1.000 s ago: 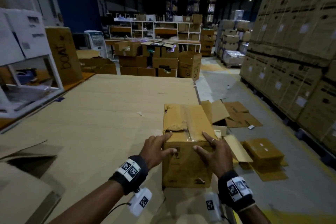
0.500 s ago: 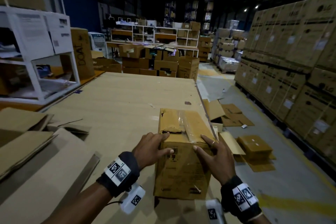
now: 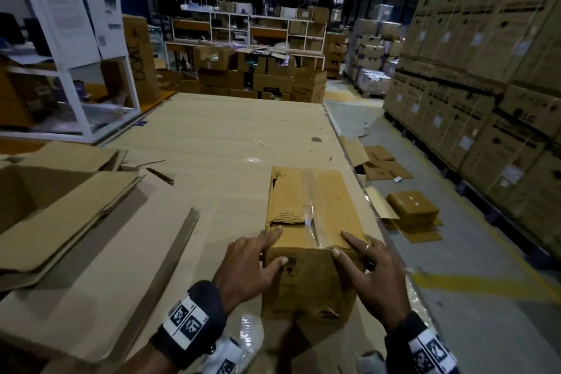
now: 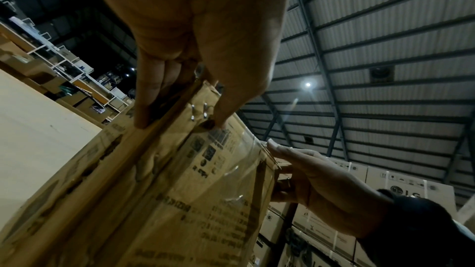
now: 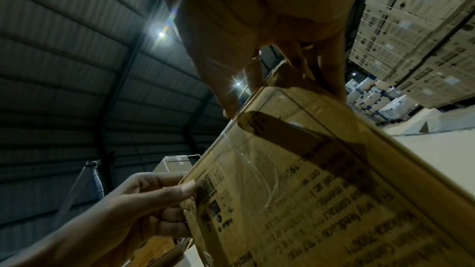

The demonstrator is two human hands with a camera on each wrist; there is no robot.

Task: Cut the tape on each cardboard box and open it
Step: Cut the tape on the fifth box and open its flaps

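A brown cardboard box (image 3: 291, 200) stands on the table near its right edge, with clear tape (image 3: 314, 206) running along its top and down the near face. My left hand (image 3: 249, 264) grips the box's near left corner, thumb on the printed near face and fingers round the side. My right hand (image 3: 373, 270) grips the near right corner the same way, a ring on one finger. The left wrist view shows the box (image 4: 167, 190) between my left hand (image 4: 192, 27) and right hand (image 4: 321, 180). No cutting tool is in view.
The table (image 3: 212, 136) is covered in cardboard sheet. Flattened boxes (image 3: 60, 209) lie at my left, and a white shelf unit (image 3: 76, 39) stands beyond them. Loose cardboard (image 3: 413, 209) lies on the floor at right, before tall stacked cartons (image 3: 485, 70). Plastic film (image 3: 252, 331) lies at the near edge.
My view has swung left, bringing the flattened boxes and the shelf unit further in. Both hands keep their hold on the box's near corners.
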